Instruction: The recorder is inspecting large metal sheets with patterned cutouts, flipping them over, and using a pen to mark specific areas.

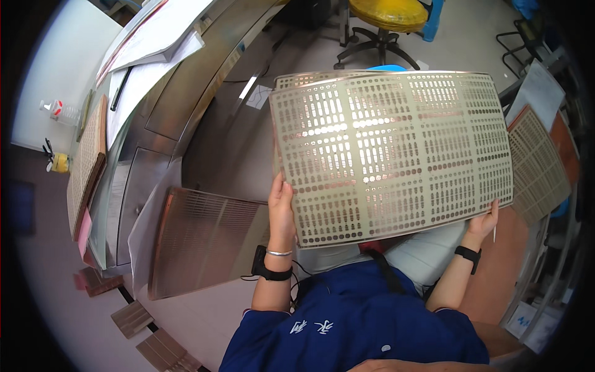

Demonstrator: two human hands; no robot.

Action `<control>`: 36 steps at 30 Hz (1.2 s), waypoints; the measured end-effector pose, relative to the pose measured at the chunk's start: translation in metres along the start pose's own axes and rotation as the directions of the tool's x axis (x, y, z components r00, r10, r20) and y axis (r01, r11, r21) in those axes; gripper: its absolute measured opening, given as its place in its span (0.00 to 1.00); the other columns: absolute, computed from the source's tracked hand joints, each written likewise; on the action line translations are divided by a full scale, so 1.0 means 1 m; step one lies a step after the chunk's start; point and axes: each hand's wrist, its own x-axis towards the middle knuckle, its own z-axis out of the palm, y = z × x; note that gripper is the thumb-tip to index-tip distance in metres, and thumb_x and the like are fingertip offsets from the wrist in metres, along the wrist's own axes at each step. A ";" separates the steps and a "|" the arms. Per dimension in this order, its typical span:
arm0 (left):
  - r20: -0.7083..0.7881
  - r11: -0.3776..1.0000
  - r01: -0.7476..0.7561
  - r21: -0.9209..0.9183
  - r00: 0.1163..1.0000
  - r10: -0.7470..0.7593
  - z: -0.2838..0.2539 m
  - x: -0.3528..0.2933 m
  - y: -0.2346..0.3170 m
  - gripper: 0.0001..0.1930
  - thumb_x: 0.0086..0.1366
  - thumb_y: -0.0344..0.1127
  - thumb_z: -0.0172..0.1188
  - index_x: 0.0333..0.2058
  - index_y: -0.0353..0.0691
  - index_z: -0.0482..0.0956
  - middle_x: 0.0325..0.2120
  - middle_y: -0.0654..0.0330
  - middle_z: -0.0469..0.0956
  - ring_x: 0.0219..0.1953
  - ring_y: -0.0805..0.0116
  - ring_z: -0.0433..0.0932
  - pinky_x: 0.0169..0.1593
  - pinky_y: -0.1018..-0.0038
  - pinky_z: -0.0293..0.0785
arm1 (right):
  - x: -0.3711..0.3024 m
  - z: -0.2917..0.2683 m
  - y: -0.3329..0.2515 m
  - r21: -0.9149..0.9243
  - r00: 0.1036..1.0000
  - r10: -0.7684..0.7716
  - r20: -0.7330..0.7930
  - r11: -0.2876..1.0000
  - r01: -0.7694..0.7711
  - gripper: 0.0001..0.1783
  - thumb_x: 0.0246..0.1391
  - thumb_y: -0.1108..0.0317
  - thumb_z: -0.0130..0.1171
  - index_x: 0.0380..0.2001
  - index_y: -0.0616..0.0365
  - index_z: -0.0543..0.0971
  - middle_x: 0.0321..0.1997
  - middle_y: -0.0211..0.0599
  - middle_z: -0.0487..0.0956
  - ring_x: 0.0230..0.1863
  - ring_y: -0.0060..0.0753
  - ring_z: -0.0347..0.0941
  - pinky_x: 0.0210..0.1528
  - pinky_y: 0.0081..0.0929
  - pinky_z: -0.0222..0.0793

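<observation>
A large, thin circuit board panel (pixel 396 186), pale green with rows of metallic pads, is held up in front of me above my lap. At the top left a second edge shows behind it, so it may be more than one sheet. My left hand (pixel 282 208) grips its left edge near the lower corner, thumb on the front face. The lower right corner sits in my right hand (pixel 485 222), with most of its fingers hidden behind the panel. A thin white stick-like thing (pixel 494 235) pokes out below that hand. Light glares off the upper middle pads.
More panels stand at my left (pixel 201 242) and lean at my right (pixel 539 164). On the metal bench (pixel 176 93) lie papers (pixel 158 59), a black pen (pixel 121 88) and a panel stack (pixel 87 164). A yellow-seated swivel chair (pixel 389 12) stands ahead.
</observation>
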 end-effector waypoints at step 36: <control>-0.049 0.981 -0.151 0.121 0.986 0.157 -0.006 -0.007 -0.014 0.21 0.72 0.36 0.43 0.58 0.31 0.63 0.51 0.55 0.72 0.52 0.71 0.71 0.56 0.75 0.64 | 0.017 -0.023 -0.003 0.011 0.995 0.039 0.090 0.999 -0.040 0.23 0.62 0.67 0.43 0.59 0.63 0.64 0.61 0.44 0.67 0.62 0.42 0.62 0.65 0.44 0.56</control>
